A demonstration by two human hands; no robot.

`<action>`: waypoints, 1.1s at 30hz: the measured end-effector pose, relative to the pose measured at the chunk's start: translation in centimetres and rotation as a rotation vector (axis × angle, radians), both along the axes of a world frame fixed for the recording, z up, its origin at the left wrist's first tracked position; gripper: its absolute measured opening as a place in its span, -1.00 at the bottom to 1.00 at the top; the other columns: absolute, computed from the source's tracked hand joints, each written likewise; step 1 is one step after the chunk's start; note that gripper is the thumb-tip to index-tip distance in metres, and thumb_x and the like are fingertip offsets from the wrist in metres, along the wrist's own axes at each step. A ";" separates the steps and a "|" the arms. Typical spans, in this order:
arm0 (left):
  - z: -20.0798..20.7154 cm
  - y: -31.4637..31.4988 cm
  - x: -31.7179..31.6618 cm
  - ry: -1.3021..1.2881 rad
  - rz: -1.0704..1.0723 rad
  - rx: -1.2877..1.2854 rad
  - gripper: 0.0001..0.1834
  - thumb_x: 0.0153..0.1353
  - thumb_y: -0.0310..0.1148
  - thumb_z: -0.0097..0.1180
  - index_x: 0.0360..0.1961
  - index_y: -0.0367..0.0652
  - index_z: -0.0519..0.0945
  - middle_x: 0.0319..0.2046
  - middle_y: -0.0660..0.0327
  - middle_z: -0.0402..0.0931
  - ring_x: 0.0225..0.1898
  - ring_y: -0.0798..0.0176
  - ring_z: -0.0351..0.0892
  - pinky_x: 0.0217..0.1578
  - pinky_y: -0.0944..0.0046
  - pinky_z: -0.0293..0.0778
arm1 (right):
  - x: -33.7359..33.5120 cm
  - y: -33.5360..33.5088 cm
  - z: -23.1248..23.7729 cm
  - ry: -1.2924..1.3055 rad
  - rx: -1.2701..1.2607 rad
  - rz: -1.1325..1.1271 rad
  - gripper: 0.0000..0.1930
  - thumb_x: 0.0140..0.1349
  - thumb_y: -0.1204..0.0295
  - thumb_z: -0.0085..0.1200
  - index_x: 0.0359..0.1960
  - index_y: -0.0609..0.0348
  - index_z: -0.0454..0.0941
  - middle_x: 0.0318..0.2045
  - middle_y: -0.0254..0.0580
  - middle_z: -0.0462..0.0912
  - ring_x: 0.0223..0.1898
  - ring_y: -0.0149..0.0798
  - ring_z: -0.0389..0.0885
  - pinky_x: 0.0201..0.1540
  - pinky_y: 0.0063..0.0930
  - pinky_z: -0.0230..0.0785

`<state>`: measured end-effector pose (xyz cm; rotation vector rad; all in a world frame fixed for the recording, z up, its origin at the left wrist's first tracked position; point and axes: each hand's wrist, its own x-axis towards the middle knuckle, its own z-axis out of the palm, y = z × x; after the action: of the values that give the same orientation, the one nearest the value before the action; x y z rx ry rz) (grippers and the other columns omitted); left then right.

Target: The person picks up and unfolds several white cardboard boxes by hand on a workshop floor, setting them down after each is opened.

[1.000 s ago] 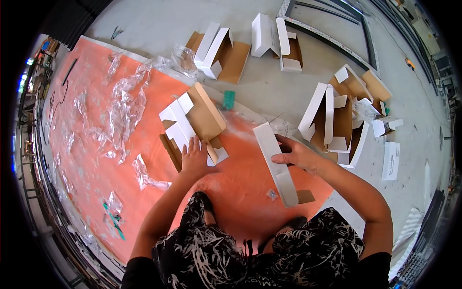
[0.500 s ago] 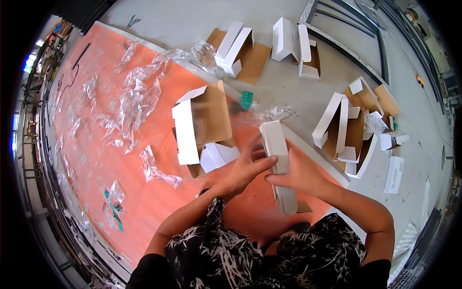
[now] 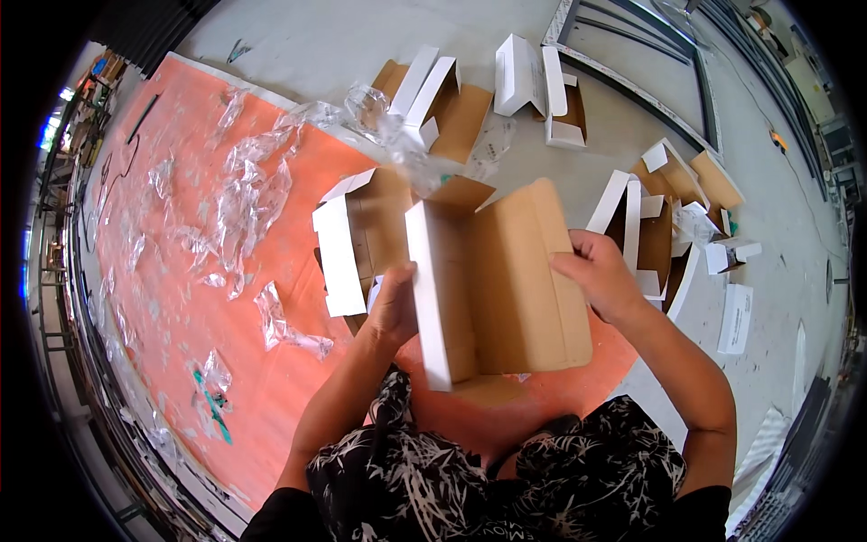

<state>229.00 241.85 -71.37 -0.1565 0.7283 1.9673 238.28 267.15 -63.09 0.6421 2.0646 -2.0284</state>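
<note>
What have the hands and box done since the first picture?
The left hand came off the other carton and moved right, taking hold of the box that the right hand also grips. It now spreads open, brown inside showing. The crumpled plastic on the orange sheet stayed put.

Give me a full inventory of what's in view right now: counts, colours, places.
Held box: one, white outside, brown inside, open between both hands.
Sheet box: at least one, white and brown, open beyond the left hand.
Far boxes: at least two, white and brown, top centre.
Right-side boxes: several overlapping, count unclear, white and brown.
Small box: one, white, right.
Clear film: many pieces, transparent, mostly on the sheet.
Green strip: one, sheet's lower left.
Sheet: one, orange, on the floor.
Floor: one, grey, around it.
Frame: one, dark, upper right.
Patterned clothing: black and white, bottom.
Left hand: one, held box's left wall.
Right hand: one, its right flap.
</note>
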 end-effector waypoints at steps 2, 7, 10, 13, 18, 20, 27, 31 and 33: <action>0.6 0.7 0.4 0.064 -0.016 -0.142 -0.34 0.11 0.03 0.09 0.13 -0.19 0.37 -0.02 0.17 0.49 -0.01 0.17 0.49 0.02 0.14 0.41 | 0.2 -0.6 0.0 0.071 0.520 0.071 -0.80 0.06 0.47 0.00 -0.33 0.36 0.51 -0.64 -0.08 0.50 -0.58 -0.29 0.51 -0.49 -0.36 0.33; 3.7 4.0 1.9 0.656 0.136 -0.545 -0.44 0.22 -0.19 0.08 0.16 -0.25 0.27 -0.04 0.15 0.41 -0.01 0.24 0.43 0.05 0.20 0.36 | -0.3 -3.1 2.2 0.236 0.921 0.133 -0.87 0.05 0.47 0.02 -0.41 0.29 0.42 -0.63 0.07 0.50 -0.54 0.15 0.49 -0.49 -0.07 0.32; 2.2 2.5 0.5 0.478 0.161 -0.488 -0.53 0.14 -0.50 -0.07 0.12 -0.29 0.30 -0.07 0.13 0.45 -0.09 0.26 0.51 -0.13 0.32 0.50 | -0.6 -2.4 2.6 0.277 0.914 0.078 -0.87 0.06 0.47 0.01 -0.41 0.30 0.44 -0.61 0.10 0.50 -0.55 0.13 0.47 -0.49 -0.14 0.33; 1.7 1.4 0.1 0.325 0.113 -0.295 -0.58 0.16 -0.52 -0.12 0.10 -0.28 0.33 -0.06 0.12 0.46 -0.07 0.24 0.51 -0.07 0.27 0.49 | -1.0 0.5 1.6 0.162 0.722 -0.026 -0.85 0.08 0.47 0.01 -0.38 0.34 0.47 -0.61 0.03 0.51 -0.60 -0.05 0.46 -0.48 -0.28 0.33; 4.9 1.4 0.8 0.132 0.014 -0.138 -0.56 0.17 -0.45 -0.02 0.11 -0.25 0.34 -0.06 0.15 0.48 -0.02 0.20 0.49 0.05 0.21 0.39 | -0.5 4.5 -3.2 0.119 0.471 -0.045 -0.79 0.10 0.47 -0.01 -0.29 0.39 0.52 -0.58 -0.19 0.51 -0.53 -0.42 0.40 -0.42 -0.45 0.31; 5.4 1.6 1.1 0.037 -0.009 -0.083 -0.51 0.14 -0.39 0.06 0.13 -0.16 0.33 -0.05 0.13 0.48 0.01 0.16 0.47 0.07 0.12 0.38 | -0.5 4.8 -3.9 0.068 0.468 -0.022 -0.79 0.10 0.48 -0.01 -0.29 0.39 0.53 -0.57 -0.19 0.52 -0.53 -0.41 0.42 -0.41 -0.44 0.32; 4.0 1.5 1.7 -0.077 -0.045 0.323 -0.60 0.05 -0.39 0.15 -0.05 -0.05 0.37 -0.39 0.31 0.36 -0.28 0.28 0.39 -0.11 0.15 0.38 | -0.7 2.4 -3.8 -0.126 0.291 0.006 -0.69 0.11 0.46 0.00 -0.13 0.40 0.52 -0.35 -0.07 0.60 -0.31 -0.25 0.55 -0.15 -0.42 0.38; 4.2 1.7 1.6 -0.042 -0.069 0.294 -0.64 0.01 -0.34 0.20 -0.18 -0.05 0.33 -0.49 0.38 0.16 -0.42 0.41 0.22 -0.31 0.33 0.27 | 0.2 0.8 -2.5 0.186 0.935 0.016 -0.64 0.09 0.41 0.09 -0.07 0.32 0.50 -0.13 -0.06 0.56 -0.10 -0.05 0.53 -0.02 -0.32 0.38; 4.4 1.7 1.6 -0.042 -0.030 0.259 -0.65 0.02 -0.35 0.19 -0.19 -0.05 0.33 -0.50 0.37 0.16 -0.43 0.41 0.22 -0.33 0.33 0.25 | 0.1 -0.5 -0.2 0.404 1.286 -0.007 -0.62 0.07 0.39 0.12 -0.06 0.29 0.50 -0.03 -0.07 0.52 -0.01 -0.02 0.49 0.03 -0.29 0.37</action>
<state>230.59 243.58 -67.02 -0.0302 0.4404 2.0037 238.37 266.64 -63.32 0.3444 3.4628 -0.5754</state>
